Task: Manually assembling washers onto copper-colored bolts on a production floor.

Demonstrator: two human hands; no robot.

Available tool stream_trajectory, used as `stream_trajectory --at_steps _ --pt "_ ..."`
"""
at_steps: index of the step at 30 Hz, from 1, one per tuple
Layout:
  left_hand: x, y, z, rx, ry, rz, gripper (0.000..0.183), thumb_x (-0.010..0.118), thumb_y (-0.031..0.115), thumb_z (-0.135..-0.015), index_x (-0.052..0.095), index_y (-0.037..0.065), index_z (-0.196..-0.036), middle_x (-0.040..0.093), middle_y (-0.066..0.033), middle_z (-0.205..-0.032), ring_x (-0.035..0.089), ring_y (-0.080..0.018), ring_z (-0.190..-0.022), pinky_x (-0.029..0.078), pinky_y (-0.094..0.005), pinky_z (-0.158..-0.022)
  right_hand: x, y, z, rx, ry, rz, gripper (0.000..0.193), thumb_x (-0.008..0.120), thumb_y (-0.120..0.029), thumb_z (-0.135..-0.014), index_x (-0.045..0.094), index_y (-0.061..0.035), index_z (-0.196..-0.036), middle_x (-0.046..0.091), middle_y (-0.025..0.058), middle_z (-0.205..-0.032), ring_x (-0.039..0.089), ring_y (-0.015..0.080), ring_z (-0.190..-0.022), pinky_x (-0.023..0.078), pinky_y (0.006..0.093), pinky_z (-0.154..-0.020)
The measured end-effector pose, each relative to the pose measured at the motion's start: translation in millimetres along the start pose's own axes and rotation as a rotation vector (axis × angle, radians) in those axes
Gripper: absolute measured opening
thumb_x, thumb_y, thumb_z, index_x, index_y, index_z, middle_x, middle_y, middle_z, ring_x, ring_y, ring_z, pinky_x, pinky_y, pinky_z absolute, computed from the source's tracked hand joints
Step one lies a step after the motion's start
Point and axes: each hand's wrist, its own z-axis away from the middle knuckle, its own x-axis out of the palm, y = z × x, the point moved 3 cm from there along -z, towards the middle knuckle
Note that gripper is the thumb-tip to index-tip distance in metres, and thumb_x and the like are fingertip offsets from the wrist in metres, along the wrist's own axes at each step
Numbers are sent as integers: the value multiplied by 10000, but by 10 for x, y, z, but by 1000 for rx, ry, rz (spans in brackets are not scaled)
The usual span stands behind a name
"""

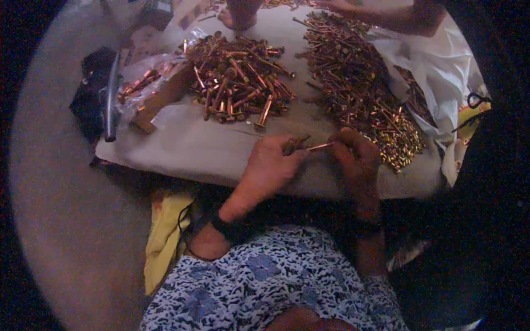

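Observation:
Near the table's front edge, my left hand [271,164] and my right hand [359,153] face each other, both closed. Between them runs a thin, shiny copper-coloured bolt [319,147], gripped at its two ends. Dark metal pieces [296,144] also show at the left fingertips, too blurred to tell their kind. Just beyond my left hand lies a heap of thick copper-coloured bolts [237,77]. Beside my right hand is a pile of small brass-coloured pieces [398,142], which meets a long pile of thin, dark bolts [348,66].
A cardboard box [160,102] with clear plastic and more bolts lies at the table's left, next to a dark tube [112,102]. White plastic sheeting [441,71] covers the right side. Across the pale table [165,146], another person's hand [240,16] and forearm [386,16] reach in.

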Motion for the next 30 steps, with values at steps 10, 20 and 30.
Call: stream_trajectory --at_steps 10,20,30 --pt "65 -85 -32 92 -14 96 234 612 180 -751 616 4 -905 612 -197 -791 604 -327 -735 462 -383 -655 19 201 -6 -26 17 -73 133 605 -79 -752 617 -25 -873 614 52 -844 562 138 -795 447 272 -745" --pt "94 -175 -7 175 81 -50 273 619 246 -751 623 29 -916 602 -201 -844 558 -386 -783 451 -434 -702 137 15 -22 8 277 77 172 569 -180 -818 623 -20 -790 605 51 -693 549 136 -656 435 284 -606" --pt "78 -156 -7 65 -1 68 256 611 220 -750 628 33 -923 611 -194 -836 580 -372 -795 458 -413 -709 47 277 -22 -205 252 -67 121 576 -120 -786 610 -14 -833 609 76 -777 573 166 -715 465 298 -662"
